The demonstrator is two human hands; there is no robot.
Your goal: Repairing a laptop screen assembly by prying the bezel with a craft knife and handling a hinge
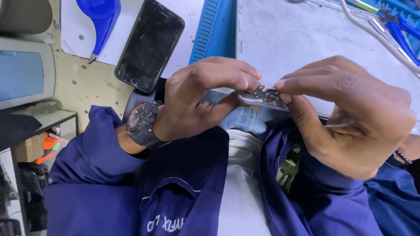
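Pinching a small silver device (261,98) at frame centre, left hand (205,98) grips its nine o'clock end; right hand (350,118) fingertips clamp a dark metal part (264,92) on top.

bench: stained beige top (83,83) | grey mat (297,39) | blue ridged tray (216,28)
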